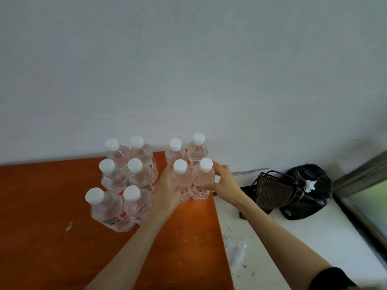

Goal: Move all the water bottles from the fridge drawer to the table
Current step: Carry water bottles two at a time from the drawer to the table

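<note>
Several clear water bottles with white caps stand upright on the orange table (52, 237), near the wall. Most form a cluster at the left (125, 185). Two more stand at the back right (184, 151). In front of those, my left hand (167, 191) wraps around one bottle (180, 174), and my right hand (222, 181) wraps around another bottle (204, 176) beside it at the table's right edge. Both held bottles are upright with their bases at the tabletop. The fridge drawer is out of view.
Right of the table lies a white floor or ledge (314, 237) with a dark slatted basket (274, 191) and a tied black rubbish bag (307, 191). A crumpled clear plastic scrap (235, 252) lies near the table edge. A window frame (362, 185) runs at the far right.
</note>
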Action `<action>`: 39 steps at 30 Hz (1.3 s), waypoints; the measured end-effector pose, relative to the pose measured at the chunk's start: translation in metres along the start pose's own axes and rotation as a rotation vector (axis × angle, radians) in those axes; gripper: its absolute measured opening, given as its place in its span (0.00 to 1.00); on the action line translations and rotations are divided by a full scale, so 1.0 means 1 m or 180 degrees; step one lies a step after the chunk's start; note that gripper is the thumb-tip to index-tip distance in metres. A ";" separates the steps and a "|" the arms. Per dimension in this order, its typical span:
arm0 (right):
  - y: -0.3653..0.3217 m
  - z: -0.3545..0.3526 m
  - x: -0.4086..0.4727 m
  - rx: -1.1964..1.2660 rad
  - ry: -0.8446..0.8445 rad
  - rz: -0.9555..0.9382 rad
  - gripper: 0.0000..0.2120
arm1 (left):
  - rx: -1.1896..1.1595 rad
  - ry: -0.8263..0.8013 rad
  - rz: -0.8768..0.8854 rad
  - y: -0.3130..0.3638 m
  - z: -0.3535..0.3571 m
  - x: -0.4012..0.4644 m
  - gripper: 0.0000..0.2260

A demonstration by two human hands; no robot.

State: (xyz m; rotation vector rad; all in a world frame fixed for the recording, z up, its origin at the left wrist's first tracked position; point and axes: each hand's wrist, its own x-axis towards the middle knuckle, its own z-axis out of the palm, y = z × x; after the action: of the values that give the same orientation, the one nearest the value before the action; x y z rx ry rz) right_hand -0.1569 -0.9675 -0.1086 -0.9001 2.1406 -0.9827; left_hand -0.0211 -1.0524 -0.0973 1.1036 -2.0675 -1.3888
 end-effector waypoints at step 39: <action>0.040 -0.159 -0.321 -0.3440 0.2435 -0.0011 0.40 | 0.2634 -0.0591 0.3177 0.150 0.073 -0.169 0.33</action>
State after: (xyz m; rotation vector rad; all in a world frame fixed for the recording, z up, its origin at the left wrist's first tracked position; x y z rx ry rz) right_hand -0.1014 -0.6362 0.0224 -1.0663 3.4177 -0.0304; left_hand -0.0283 -0.8473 0.0231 0.0178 -2.7779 -0.1357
